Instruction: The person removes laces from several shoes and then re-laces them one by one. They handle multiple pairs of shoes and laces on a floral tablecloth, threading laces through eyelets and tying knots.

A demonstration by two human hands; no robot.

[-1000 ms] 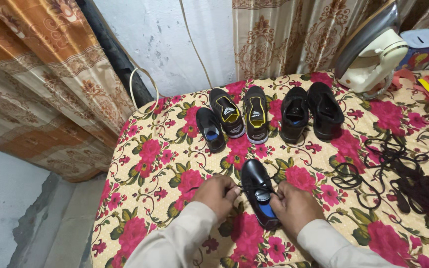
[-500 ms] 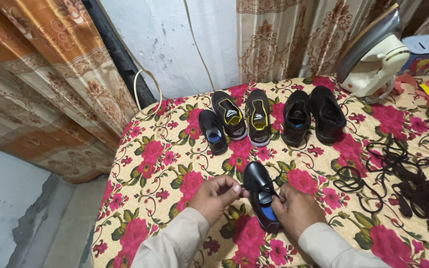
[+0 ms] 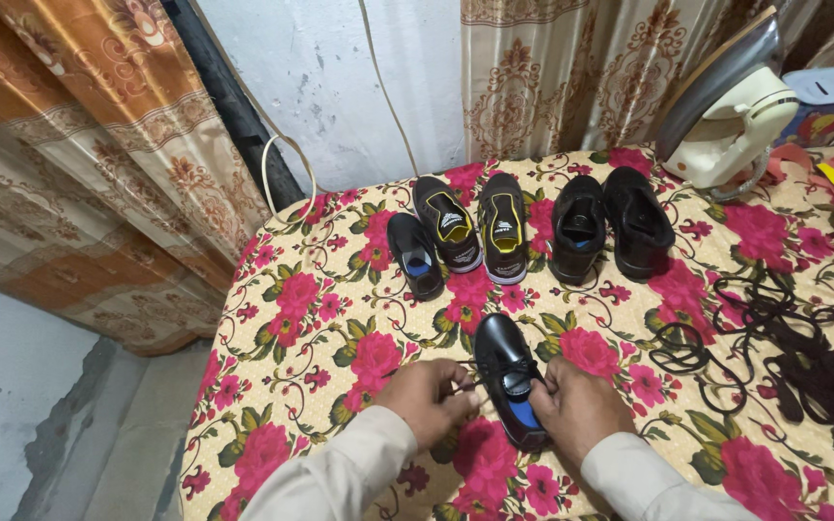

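Light is even and fairly bright, soft and diffuse, with no source in view. Shadows are faint, short and soft-edged under the shoes (image 3: 571, 227) and hands. Mild glare sits on the iron (image 3: 726, 101) and on the glossy toe of the shoe (image 3: 509, 371) between the hands. Focus is sharp at centre; straight lines bend near the edges, and the corners look slightly soft.

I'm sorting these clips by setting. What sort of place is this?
Probably a room in a home, used as a small work spot. Patterned curtains hang along a plain wall, a flowered cloth covers the table, and an upended clothes iron stands near rows of small black shoes.
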